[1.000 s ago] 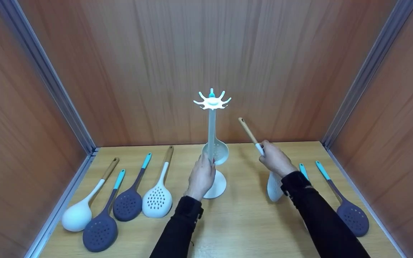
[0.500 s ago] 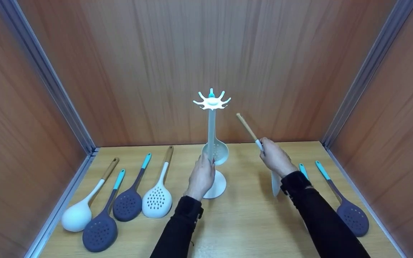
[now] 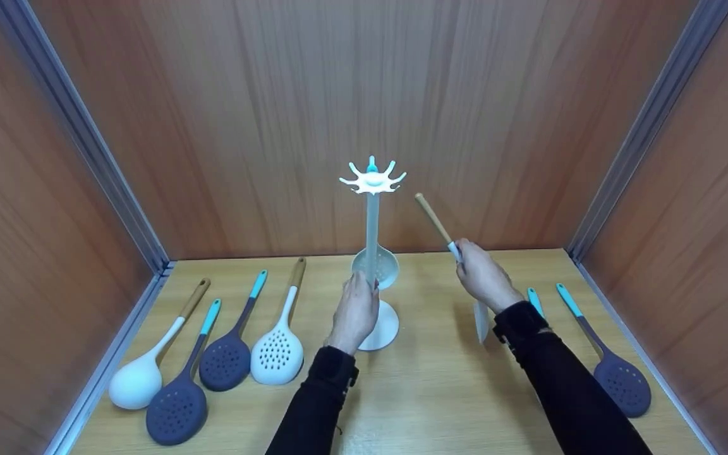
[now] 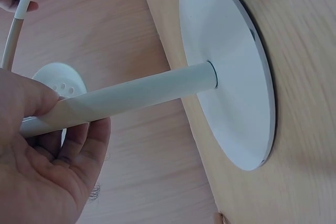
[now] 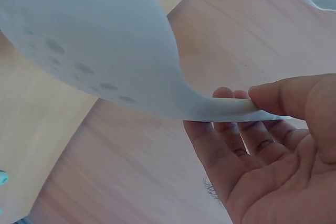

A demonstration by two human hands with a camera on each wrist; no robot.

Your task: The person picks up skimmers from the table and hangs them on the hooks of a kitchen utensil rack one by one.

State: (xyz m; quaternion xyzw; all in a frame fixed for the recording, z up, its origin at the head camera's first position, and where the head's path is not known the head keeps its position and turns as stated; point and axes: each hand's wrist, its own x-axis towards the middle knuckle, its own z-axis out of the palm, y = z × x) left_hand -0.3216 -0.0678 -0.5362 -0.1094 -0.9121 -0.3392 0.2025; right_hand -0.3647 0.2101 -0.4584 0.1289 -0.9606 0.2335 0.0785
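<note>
At the centre of a wood-walled bench (image 3: 414, 392), a person's left hand (image 3: 356, 313) steadies a white stand (image 3: 371, 221) upright, its round base (image 4: 236, 103) flat on the surface and its crown of curved hooks (image 3: 373, 182) spread at the top. The left fingers curl around the pole, the thumb pressing from the opposite side, well above the base. Behind the pole, a pale perforated ladle (image 3: 389, 268) hangs bowl-down, its upper part hidden from view.

To the right of the stand, the right hand (image 3: 484, 276) holds a white perforated utensil (image 5: 115, 51), its wooden handle (image 3: 433, 217) tilted up toward the stand and apart from it. The right fingers pinch the utensil's slim white neck against the thumb, with the blade below the hand, seen nearly edge-on from the head camera.

On the left side of the bench lie a white ladle (image 3: 136, 381) with a wooden handle, two dark skimmers (image 3: 176, 409) with turquoise handles, and a white slotted turner (image 3: 277, 356). On the far right rests another dark skimmer (image 3: 623, 383); beside it, a turquoise handle (image 3: 535, 301) shows past the black sleeve (image 3: 566, 379), the rest covered.
</note>
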